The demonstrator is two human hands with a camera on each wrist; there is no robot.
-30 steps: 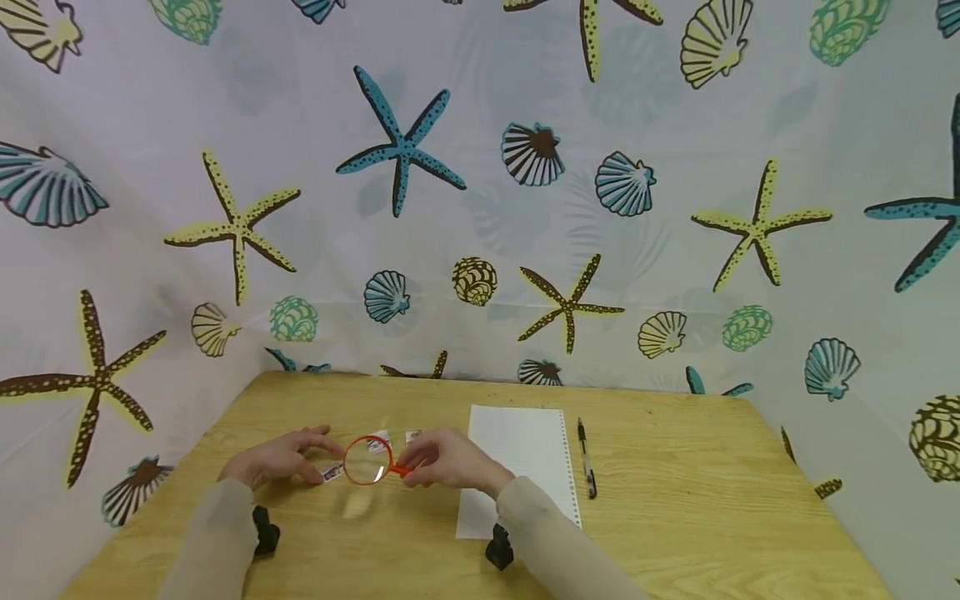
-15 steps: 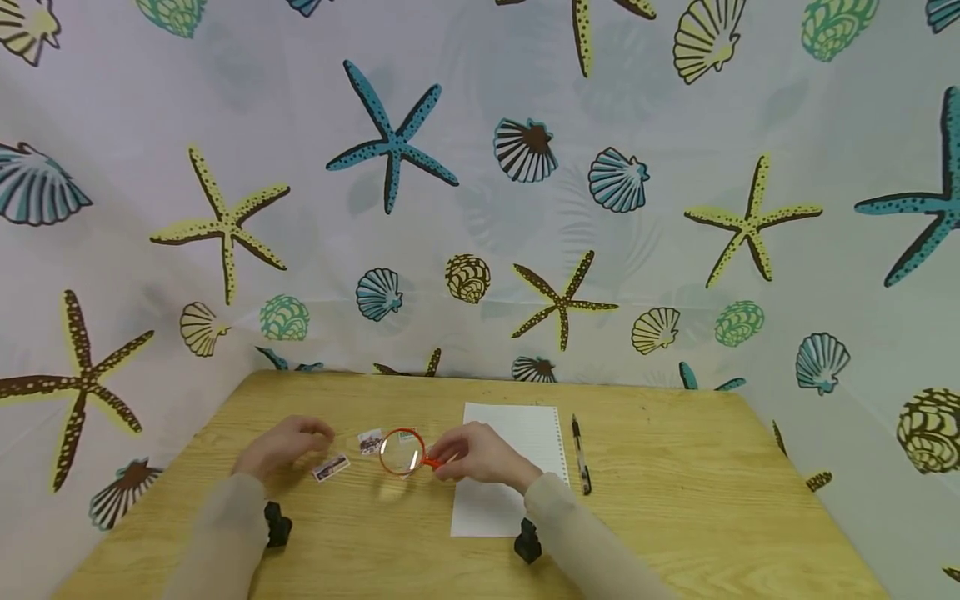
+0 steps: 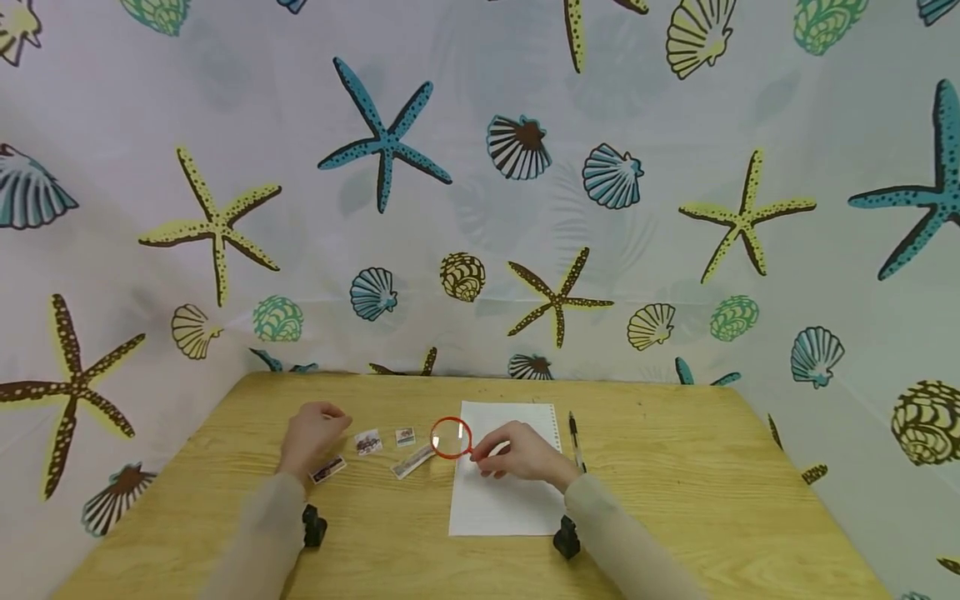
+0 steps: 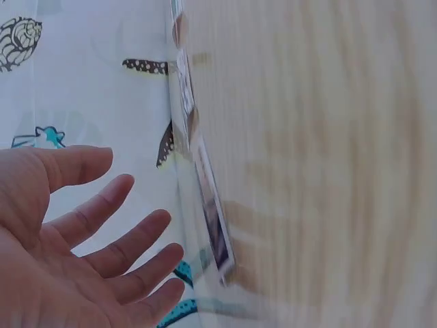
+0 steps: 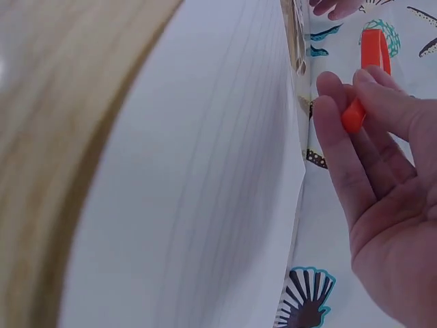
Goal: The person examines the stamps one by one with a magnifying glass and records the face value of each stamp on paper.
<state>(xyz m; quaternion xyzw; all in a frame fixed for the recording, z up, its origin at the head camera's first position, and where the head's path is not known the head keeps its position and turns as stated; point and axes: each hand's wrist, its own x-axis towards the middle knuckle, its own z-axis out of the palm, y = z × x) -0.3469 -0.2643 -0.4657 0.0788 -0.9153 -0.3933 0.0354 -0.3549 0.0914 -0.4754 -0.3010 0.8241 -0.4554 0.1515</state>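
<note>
A red-rimmed magnifying glass [image 3: 451,418] is held by its short handle [image 5: 354,117] between the thumb and fingers of my right hand [image 3: 519,452]. Its lens is over the left edge of the lined paper [image 3: 502,504]. My left hand [image 3: 313,435] hovers at the left, its fingers relaxed and spread in the left wrist view, holding nothing. Below it lies a narrow stamp-like picture [image 3: 328,469], partly covered by the hand. Two small stamp-like pictures, one [image 3: 368,442] near the left fingertips and another [image 3: 405,436] farther right, lie flat. A longer pale strip [image 3: 412,461] reaches toward the lens.
A black pen [image 3: 576,442] lies along the paper's right edge, partly behind the right wrist. The wooden table [image 3: 697,500] ends at a white cloth [image 3: 420,233] printed with starfish and shells, which stands at the back and both sides.
My right hand has carried the magnifying glass rightward, from over the small pictures to the paper's edge. My left hand has drawn off the narrow picture and shifted right above it.
</note>
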